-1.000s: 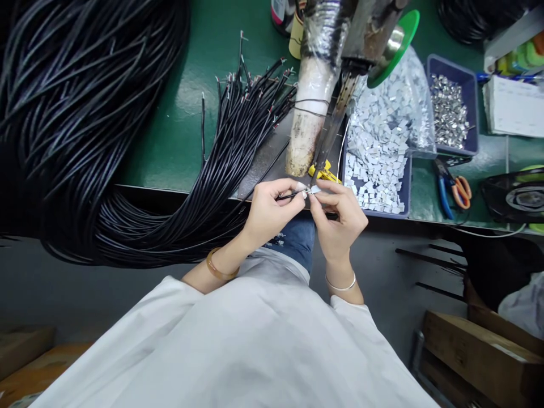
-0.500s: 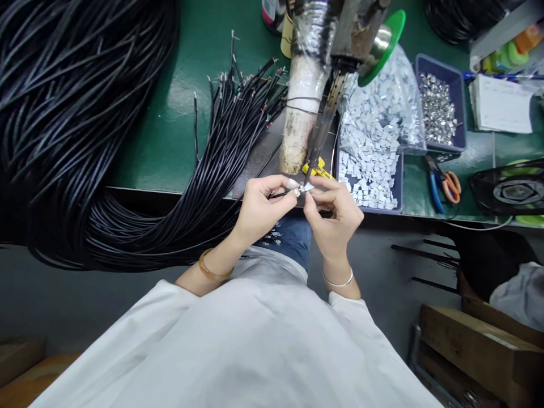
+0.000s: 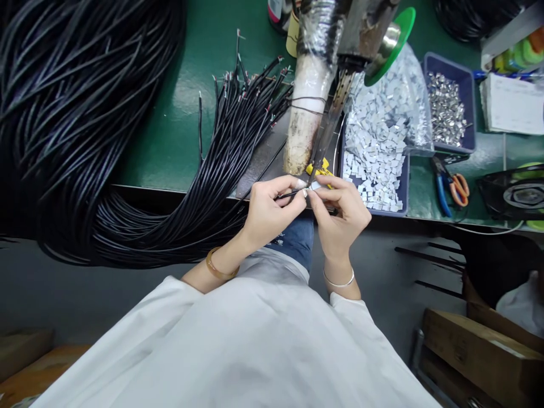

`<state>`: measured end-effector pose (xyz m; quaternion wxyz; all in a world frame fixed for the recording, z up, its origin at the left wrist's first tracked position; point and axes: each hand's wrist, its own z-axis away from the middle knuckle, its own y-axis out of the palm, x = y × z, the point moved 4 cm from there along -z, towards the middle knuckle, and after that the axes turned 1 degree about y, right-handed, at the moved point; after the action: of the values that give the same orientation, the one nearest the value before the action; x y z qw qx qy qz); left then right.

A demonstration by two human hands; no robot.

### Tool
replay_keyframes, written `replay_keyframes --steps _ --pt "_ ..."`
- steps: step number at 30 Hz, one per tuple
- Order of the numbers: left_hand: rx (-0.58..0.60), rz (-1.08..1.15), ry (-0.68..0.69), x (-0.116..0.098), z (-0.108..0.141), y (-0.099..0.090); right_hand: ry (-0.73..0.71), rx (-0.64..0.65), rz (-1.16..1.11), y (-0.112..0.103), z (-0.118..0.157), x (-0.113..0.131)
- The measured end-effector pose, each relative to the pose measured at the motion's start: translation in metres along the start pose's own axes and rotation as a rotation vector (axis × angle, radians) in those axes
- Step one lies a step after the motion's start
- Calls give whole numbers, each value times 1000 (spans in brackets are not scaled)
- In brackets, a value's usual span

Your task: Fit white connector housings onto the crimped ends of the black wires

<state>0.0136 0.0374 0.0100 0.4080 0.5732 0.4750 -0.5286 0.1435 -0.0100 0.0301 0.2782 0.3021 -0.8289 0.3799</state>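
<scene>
My left hand pinches the end of a thin black cable between thumb and forefinger. In my right hand, thumb and fingertips grip a small whitish metal piece, like those in the nearby tray. The fingertips of both hands almost meet, and the cable end lies against or close to the piece; fingers partly hide the joint. Directly above them, a soldering iron mounted overhead points its dark tip down to the same spot. A yellow item lies just behind my right fingers.
A thick bundle of black cables covers the left, stripped ends spread on the green table. A white tube hangs beside the iron. Right are a tray of whitish pieces, a bin of metal parts, and pliers.
The whole view has shifted slightly, so the table and things appear a little further right. Both hands keep their grip at the iron's tip, with only slight finger movement.
</scene>
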Motion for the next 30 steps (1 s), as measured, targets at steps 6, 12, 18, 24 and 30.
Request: replay_keyframes --steps 6,12,18,24,30 --pt "42 33 -58 4 1 -1 -138 30 34 -2 5 3" --pt "93 73 -88 4 2 2 -166 22 59 -6 12 1" --pt "197 41 -30 6 13 3 -109 -44 25 -11 14 -4" --pt "260 -226 199 2 48 -18 -244 -307 -58 -38 26 8" --pt "-53 -406 461 -30 68 -70 -176 658 -200 34 45 42"
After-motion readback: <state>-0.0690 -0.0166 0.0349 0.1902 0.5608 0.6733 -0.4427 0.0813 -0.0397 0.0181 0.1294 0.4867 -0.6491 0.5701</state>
